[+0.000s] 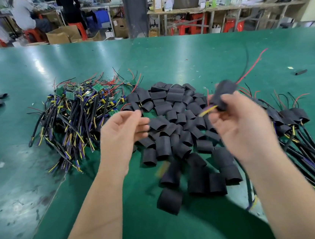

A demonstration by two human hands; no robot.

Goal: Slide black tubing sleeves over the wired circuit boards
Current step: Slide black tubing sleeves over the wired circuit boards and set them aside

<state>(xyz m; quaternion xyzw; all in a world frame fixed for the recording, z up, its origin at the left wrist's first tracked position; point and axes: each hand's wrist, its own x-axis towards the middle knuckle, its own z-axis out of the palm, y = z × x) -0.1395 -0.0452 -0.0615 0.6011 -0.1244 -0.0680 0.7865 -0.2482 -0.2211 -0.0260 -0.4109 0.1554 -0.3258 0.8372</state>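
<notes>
Pinches a black sleeve (223, 95) in the right hand (241, 127), raised over the pile of loose sleeves (172, 121), held with long axis running from yellow leads (208, 110) at lower left to red and black wires (251, 66) at upper right (board inside hidden, so seating cannot be told). Hangs the left hand (122, 131) empty, fingers loosely curled, nearer the heap of unsleeved wired boards (76, 113) to the left; probably reaches there next, with the sleeved bundle (291, 120) just right of the other hand.
</notes>
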